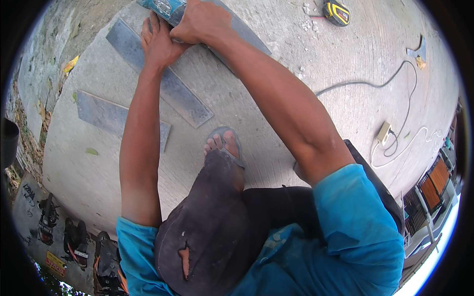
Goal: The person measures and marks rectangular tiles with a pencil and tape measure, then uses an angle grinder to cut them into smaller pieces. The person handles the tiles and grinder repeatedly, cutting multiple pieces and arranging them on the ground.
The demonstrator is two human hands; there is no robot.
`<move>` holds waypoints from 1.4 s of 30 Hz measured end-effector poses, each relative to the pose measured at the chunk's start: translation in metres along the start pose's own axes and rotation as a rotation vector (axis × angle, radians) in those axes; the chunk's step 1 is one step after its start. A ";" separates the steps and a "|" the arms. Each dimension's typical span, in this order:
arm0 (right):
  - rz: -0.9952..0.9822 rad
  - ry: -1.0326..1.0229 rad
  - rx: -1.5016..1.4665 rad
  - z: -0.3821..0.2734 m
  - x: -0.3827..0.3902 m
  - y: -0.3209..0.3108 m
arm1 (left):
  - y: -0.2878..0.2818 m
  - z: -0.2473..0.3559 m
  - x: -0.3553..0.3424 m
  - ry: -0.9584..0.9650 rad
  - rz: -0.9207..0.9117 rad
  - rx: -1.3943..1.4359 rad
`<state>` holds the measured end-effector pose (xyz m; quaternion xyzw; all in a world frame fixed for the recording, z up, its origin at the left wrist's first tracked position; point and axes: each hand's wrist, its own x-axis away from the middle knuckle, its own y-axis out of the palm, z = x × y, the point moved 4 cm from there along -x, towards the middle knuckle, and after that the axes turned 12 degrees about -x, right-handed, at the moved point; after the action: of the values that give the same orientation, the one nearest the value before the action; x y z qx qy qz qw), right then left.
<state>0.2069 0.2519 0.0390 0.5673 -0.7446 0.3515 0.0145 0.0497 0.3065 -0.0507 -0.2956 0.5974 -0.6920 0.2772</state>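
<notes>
At the top edge my right hand (205,22) is wrapped round a teal power tool (167,9), partly cut off by the frame, so its exact kind is unclear. My left hand (162,44) lies just left of it, fingers stretched out over a long grey tile strip (185,96); its thumb side meets the right hand. Under the tool and my right forearm a second grey strip (247,34) shows. Another tile piece (101,112) rests lower left, partly behind my left forearm. The tool's working end is hidden.
A yellow-and-black tape measure (337,13) lies at the top right. A dark cable (365,85) loops over the concrete to a socket block (383,133) with a white cord. A small tile offcut (419,49) lies far right. My sandalled foot (223,143) stands near the strips. Motorbikes are parked lower left.
</notes>
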 end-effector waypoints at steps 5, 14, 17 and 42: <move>-0.024 0.035 -0.001 0.003 0.004 -0.002 | 0.003 -0.001 -0.001 0.000 0.024 -0.014; -0.029 0.045 0.003 0.005 0.015 -0.008 | 0.001 -0.001 -0.001 0.014 0.047 0.004; -0.043 0.045 0.010 0.007 0.018 -0.010 | 0.001 -0.001 0.000 0.016 0.059 0.001; 0.251 -0.072 0.259 0.013 0.054 -0.009 | 0.012 -0.014 -0.003 0.045 0.134 -0.133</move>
<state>0.2005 0.1989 0.0566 0.4791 -0.7582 0.4230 -0.1292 0.0419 0.3168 -0.0642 -0.2571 0.6664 -0.6372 0.2893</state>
